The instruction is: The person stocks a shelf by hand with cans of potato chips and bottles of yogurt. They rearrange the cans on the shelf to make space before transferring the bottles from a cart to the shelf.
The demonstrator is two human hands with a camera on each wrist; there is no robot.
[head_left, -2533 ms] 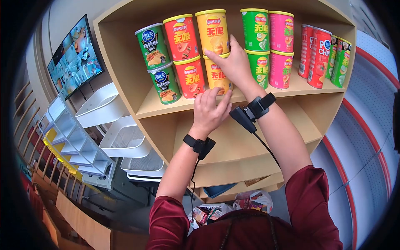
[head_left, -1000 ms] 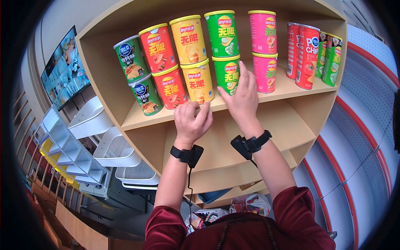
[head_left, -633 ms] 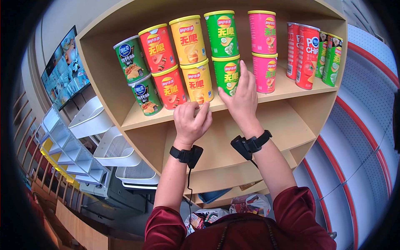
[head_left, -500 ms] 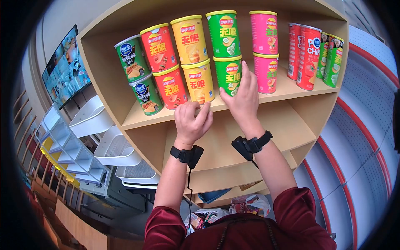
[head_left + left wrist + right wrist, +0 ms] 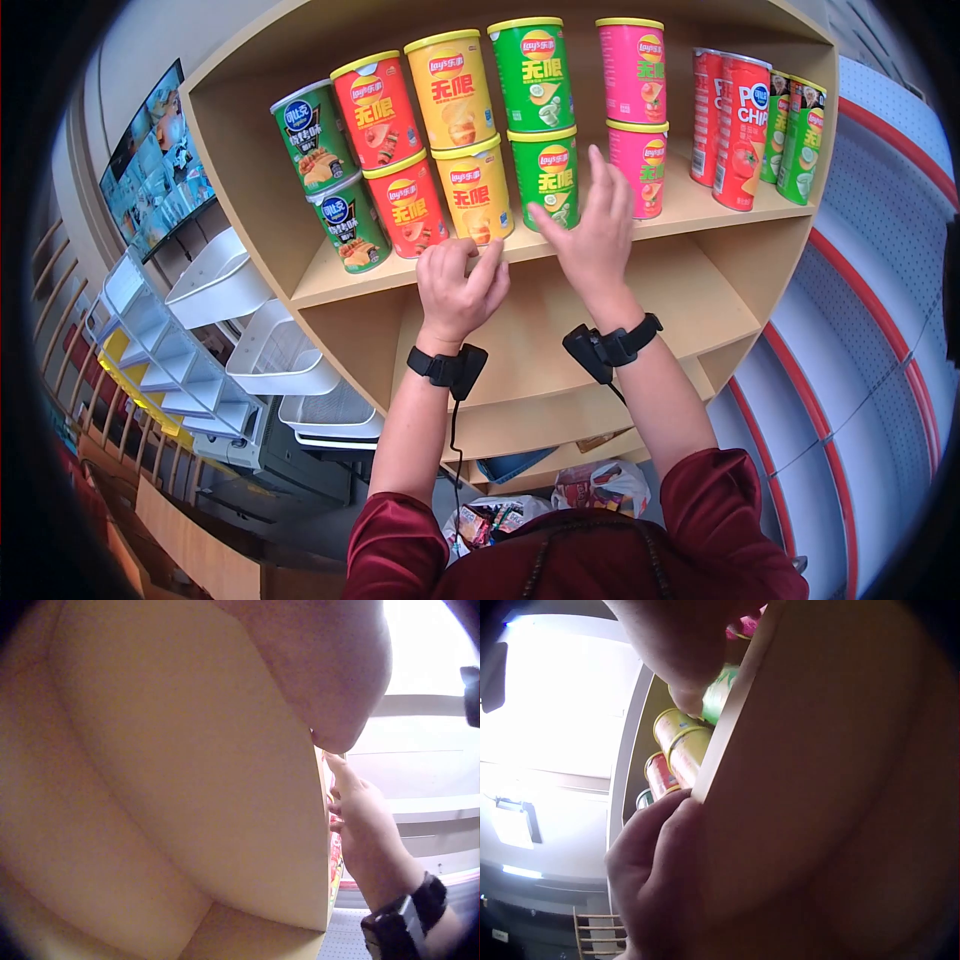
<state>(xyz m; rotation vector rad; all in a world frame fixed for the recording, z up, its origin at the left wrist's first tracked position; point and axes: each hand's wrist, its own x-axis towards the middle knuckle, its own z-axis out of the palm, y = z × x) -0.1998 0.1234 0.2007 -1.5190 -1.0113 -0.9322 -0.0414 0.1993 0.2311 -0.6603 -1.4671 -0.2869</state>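
In the head view, stacked chip cans stand two high on the upper shelf. My right hand (image 5: 597, 225), fingers straight and thumb spread, is in front of the lower green can (image 5: 540, 178), toward its right side, holding nothing. An upper green can (image 5: 530, 75) rests on it. My left hand (image 5: 460, 290) has loosely bent fingers at the shelf's front edge, just below the lower yellow can (image 5: 473, 190). The right wrist view shows the left hand's fingers (image 5: 671, 836) at that edge. To the right stand the lower pink can (image 5: 640, 165) and upper pink can (image 5: 632, 75).
Left of the yellow stack are a red can (image 5: 373, 115) and a dark green can (image 5: 313, 140), each on another. Tall red tubes (image 5: 740, 135) and slim green tubes (image 5: 800, 145) stand at right. White wire baskets (image 5: 280, 355) hang left; bags of snacks (image 5: 600, 488) lie below.
The right hand has gone from the upper yellow can to the green stack, and now shifts slightly right off it. The green stack stands farther from the pink one than before.
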